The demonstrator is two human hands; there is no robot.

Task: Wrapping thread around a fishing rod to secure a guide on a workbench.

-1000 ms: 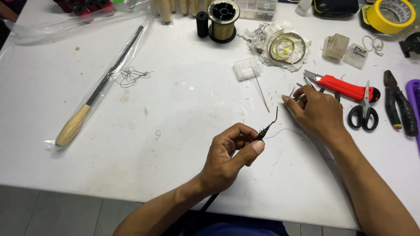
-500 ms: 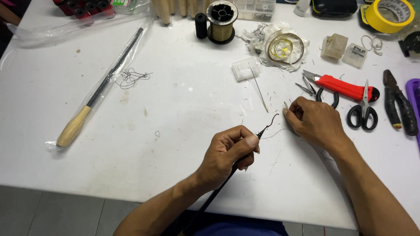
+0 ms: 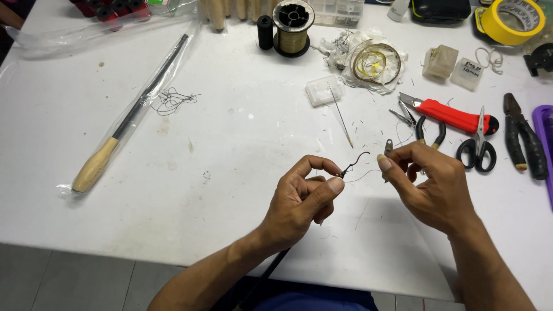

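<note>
Pinching a thin dark rod [image 3: 345,171], the left hand [image 3: 302,198] hides its shaft; right hand [image 3: 429,184] pinches barely visible thread [image 3: 364,174].

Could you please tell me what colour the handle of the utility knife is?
The utility knife has a red handle, clearest in the head view.

Packages and labels lying along the far side of the white worktop [image 3: 173,190]

A long clear plastic sleeve [image 3: 124,118] is wrapping a wooden-handled tool at the left; a small clear lidded box [image 3: 324,90] is sitting near the middle; a crumpled clear bag [image 3: 368,57] is holding coiled wire behind it; two small translucent cube packs [image 3: 440,61] are resting at the right, one wearing a white label [image 3: 471,70] with dark print.
</note>
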